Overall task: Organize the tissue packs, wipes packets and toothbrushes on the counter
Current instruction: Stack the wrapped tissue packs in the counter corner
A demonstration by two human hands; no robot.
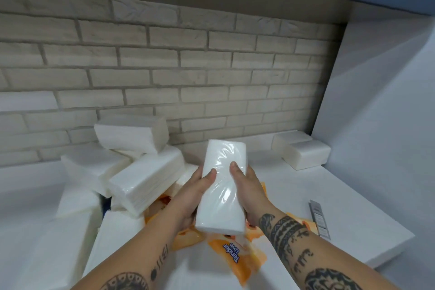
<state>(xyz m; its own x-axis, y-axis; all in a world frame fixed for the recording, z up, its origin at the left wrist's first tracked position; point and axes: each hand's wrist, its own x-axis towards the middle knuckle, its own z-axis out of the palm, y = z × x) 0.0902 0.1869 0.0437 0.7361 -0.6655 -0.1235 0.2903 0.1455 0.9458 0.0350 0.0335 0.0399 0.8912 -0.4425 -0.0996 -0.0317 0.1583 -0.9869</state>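
gripping tissue pack (222, 187) with left hand (193, 192) and right hand (250, 192), lifting above orange wipes packets (237, 254). slick wrap risking slipping; leaning pile (141, 172) risking toppling if bumped.

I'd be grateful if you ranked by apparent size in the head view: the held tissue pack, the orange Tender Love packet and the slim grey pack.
1. held tissue pack, though nearest the camera.
2. orange Tender Love packet, partly hidden, so unsure.
3. slim grey pack, clearly smallest.
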